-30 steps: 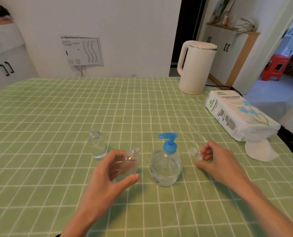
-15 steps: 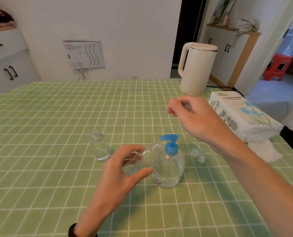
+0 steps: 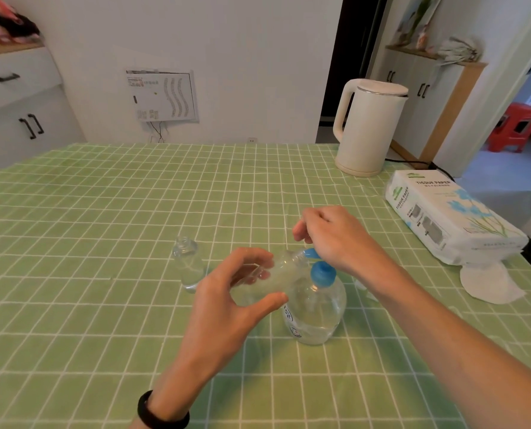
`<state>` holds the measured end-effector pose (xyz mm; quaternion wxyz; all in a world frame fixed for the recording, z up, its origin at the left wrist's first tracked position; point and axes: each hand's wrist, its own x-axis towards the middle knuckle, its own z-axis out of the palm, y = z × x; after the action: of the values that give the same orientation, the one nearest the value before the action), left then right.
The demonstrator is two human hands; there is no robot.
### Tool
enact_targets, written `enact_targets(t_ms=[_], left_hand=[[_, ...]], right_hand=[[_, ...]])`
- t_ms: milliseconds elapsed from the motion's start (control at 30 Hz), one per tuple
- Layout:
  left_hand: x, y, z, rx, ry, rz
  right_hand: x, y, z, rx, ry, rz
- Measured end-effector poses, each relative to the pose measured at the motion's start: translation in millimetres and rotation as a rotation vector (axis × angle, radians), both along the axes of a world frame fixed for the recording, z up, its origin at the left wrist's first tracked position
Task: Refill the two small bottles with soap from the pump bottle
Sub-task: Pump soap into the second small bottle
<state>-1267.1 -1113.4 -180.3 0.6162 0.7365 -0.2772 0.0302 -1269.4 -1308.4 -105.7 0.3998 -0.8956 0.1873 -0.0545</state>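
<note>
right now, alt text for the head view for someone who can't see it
The left hand holds a small clear bottle tilted, neck at the spout of a pump bottle, with the right hand over its blue pump. A second small bottle stands uncapped to the left on a green checked table.

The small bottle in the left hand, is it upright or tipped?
Tipped. The left hand holds the small bottle nearly sideways, its neck at the blue spout of the pump bottle.

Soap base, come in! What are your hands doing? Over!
Left hand: grip on small bottle, tilted, mouth at the spout of the pump bottle. Right hand: fingers curled, atop the pump. Second bottle open, waiting. Nothing blocking.
</note>
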Motion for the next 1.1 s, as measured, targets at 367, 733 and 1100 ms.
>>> enact_targets(t_ms=[367,733,1100], left_hand=[[1,4,-5,0.017,0.017,-0.003],[3,8,1,-0.005,-0.001,0.001],[0,2,-6,0.085,-0.015,0.029]], right_hand=[[-1,7,-7,-0.083,0.063,-0.053],[-2,4,2,-0.229,0.0,-0.073],[-4,9,-5,-0.179,0.089,-0.081]])
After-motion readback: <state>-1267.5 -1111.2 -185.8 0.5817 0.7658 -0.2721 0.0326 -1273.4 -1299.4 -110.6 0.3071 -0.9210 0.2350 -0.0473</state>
